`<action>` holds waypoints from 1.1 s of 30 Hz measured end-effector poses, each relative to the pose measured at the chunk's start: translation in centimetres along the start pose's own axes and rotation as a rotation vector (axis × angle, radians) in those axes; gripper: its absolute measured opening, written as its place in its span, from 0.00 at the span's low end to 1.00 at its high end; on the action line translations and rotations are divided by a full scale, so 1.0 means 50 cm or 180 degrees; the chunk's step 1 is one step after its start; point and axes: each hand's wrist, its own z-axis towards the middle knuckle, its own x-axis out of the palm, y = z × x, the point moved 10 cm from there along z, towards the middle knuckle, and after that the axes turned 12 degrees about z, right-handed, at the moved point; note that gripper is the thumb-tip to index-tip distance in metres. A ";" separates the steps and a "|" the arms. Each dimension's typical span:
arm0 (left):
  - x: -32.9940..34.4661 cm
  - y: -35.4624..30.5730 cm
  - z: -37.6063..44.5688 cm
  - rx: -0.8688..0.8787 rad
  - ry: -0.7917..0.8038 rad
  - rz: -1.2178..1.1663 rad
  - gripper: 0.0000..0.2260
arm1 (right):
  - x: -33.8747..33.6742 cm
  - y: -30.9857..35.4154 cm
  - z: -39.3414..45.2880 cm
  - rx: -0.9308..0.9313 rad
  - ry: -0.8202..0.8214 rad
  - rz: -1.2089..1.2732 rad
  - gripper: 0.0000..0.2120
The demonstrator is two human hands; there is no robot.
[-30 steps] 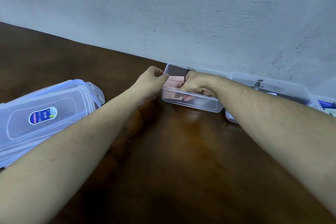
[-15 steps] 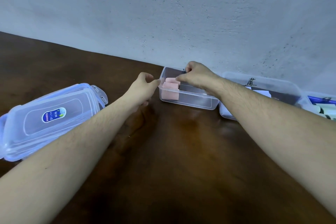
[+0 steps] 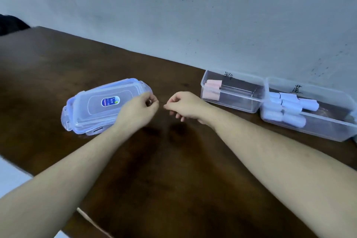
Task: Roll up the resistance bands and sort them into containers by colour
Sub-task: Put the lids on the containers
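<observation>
Bands: pink rolls [image 3: 212, 89] in left box [image 3: 251, 109], blue rolls [image 3: 289, 109] beside; likely soft, light, springy; pinch across the roll; both hands [image 3: 140, 107] [image 3: 184, 106] loosely curled, empty.

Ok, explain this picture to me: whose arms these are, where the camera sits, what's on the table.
There is no machine here. A person wears a camera on the head, so you look down along their own two arms. The left hand and right hand hover over a brown table, fingers loosely curled, holding nothing. Left lies a stack of clear lids. Right, by the wall, stand two open clear boxes: one with pink rolled bands, the next with pale blue rolls.
</observation>
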 end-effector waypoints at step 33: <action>0.011 0.112 -0.060 -0.1778 -0.0472 -0.3477 0.16 | -0.131 -0.094 -0.086 0.0216 -0.1285 0.1321 0.14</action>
